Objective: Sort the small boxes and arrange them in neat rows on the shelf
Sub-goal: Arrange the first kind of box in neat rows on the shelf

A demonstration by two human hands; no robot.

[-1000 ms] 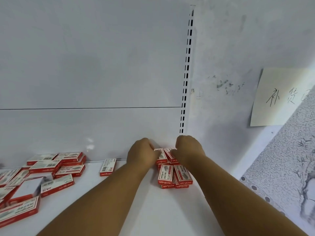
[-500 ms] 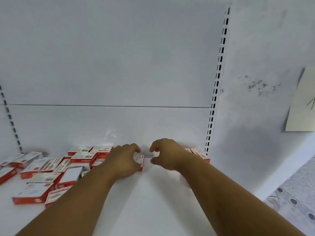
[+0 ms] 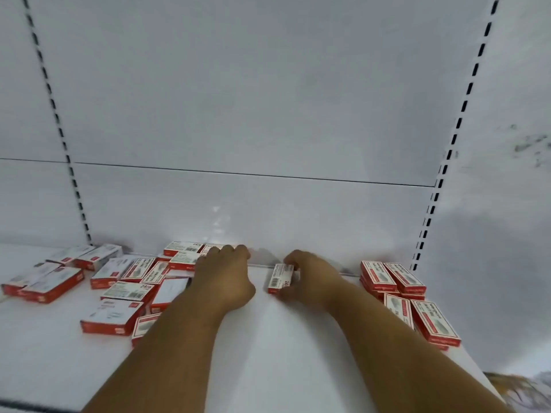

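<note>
Small red-and-white boxes lie on a white shelf (image 3: 268,353). My right hand (image 3: 313,278) grips a single box (image 3: 280,278) near the back wall, thumb and fingers round its right side. My left hand (image 3: 226,275) reaches over the right end of a loose pile of boxes (image 3: 134,281), fingertips lying on a box at the back (image 3: 208,248); whether it grips that box is hidden by the hand. On the right, stacked boxes (image 3: 405,281) stand in rows by the shelf's end, with two more stacks (image 3: 435,323) in front, partly behind my right forearm.
The white back panel (image 3: 268,114) rises right behind the boxes, with slotted uprights at left (image 3: 71,174) and right (image 3: 438,186). A white side wall (image 3: 507,234) closes the right end. Bare shelf lies between the pile and the stacks.
Both hands left the stacks on the right and moved left. The single box my left hand touched is now in my right hand; my left hand moved on to the loose pile.
</note>
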